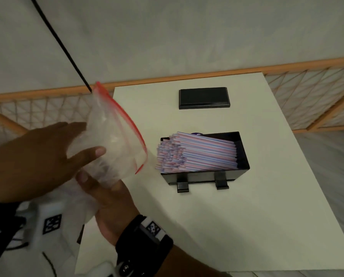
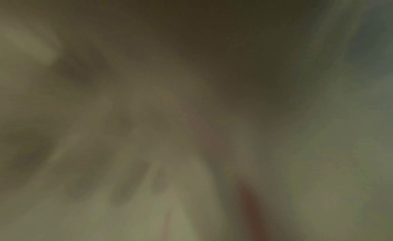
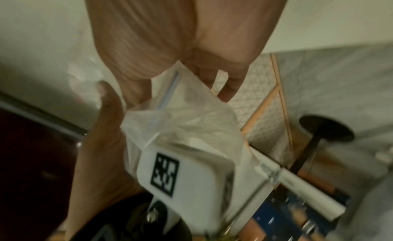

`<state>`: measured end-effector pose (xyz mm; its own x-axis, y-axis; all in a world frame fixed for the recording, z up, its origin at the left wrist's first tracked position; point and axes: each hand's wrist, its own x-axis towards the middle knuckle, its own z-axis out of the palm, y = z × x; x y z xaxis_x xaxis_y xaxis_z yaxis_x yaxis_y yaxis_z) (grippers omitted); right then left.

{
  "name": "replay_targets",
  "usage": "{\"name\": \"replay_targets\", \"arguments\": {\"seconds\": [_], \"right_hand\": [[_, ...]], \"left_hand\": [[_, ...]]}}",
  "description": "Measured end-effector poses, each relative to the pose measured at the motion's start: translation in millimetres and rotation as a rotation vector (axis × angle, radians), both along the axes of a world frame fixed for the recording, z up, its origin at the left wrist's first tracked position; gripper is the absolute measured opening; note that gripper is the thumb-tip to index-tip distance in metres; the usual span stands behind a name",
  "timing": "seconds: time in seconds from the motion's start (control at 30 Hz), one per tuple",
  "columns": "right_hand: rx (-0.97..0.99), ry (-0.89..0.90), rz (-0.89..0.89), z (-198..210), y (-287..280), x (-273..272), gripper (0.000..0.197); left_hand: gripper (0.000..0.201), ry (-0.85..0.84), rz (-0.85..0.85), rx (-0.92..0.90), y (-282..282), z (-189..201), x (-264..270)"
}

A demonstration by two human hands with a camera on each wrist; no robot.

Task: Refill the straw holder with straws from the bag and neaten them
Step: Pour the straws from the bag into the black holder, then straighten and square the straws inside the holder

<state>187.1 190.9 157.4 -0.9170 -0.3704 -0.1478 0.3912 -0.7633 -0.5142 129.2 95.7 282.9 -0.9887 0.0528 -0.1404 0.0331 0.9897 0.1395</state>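
Note:
A clear zip bag (image 1: 115, 140) with a red seal is held up over the table's left edge, and it looks almost empty. My left hand (image 1: 87, 136) holds its side, thumb in front and fingers behind. My right hand (image 1: 95, 180) grips its crumpled lower end from below. In the right wrist view the bag (image 3: 191, 113) runs between my right thumb (image 3: 106, 96) and the left hand above it. To the right, a black straw holder (image 1: 243, 154) is full of striped straws (image 1: 197, 154) lying flat, their left ends uneven and reaching past its rim. The left wrist view is all blur.
A flat black lid (image 1: 204, 96) lies at the back of the white table (image 1: 227, 226). A wooden lattice rail (image 1: 307, 92) runs behind the table. A black cable (image 1: 63, 47) crosses the wall at the upper left.

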Motion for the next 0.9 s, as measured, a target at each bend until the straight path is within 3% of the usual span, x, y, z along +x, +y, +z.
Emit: {"name": "replay_targets", "arguments": {"seconds": [0.07,0.2,0.3,0.43,0.5,0.7,0.77,0.9], "right_hand": [[0.159,0.027,0.022,-17.8,2.0,-4.2,0.045],[0.613,0.037,0.018,-56.3,11.0,-17.4,0.05],[0.868,0.119,0.037,-78.5,24.8,-26.3,0.049],[1.06,0.136,0.129,-104.5,44.7,-29.5,0.093],[1.124,0.138,0.143,-116.3,54.6,-25.5,0.097],[1.225,0.148,0.144,-123.6,82.9,-12.6,0.088],[1.269,0.135,0.173,-124.9,93.5,-7.0,0.081],[1.364,0.063,0.21,-138.5,118.6,7.7,0.069]], "left_hand": [[0.035,0.091,0.07,0.102,-22.9,-28.6,16.1],[0.052,0.124,0.403,0.43,-37.5,-104.8,53.7],[0.033,0.173,0.608,0.691,-33.6,-149.0,61.3],[0.032,0.154,0.622,0.925,-23.2,-188.0,52.4],[0.035,0.138,0.59,0.967,-21.4,-208.0,43.7],[0.029,-0.036,0.606,0.964,-11.4,-244.4,17.8],[0.032,-0.121,0.596,0.792,-9.9,-254.3,9.4],[0.064,-0.273,0.578,0.504,-15.6,-266.5,-1.4]]}}
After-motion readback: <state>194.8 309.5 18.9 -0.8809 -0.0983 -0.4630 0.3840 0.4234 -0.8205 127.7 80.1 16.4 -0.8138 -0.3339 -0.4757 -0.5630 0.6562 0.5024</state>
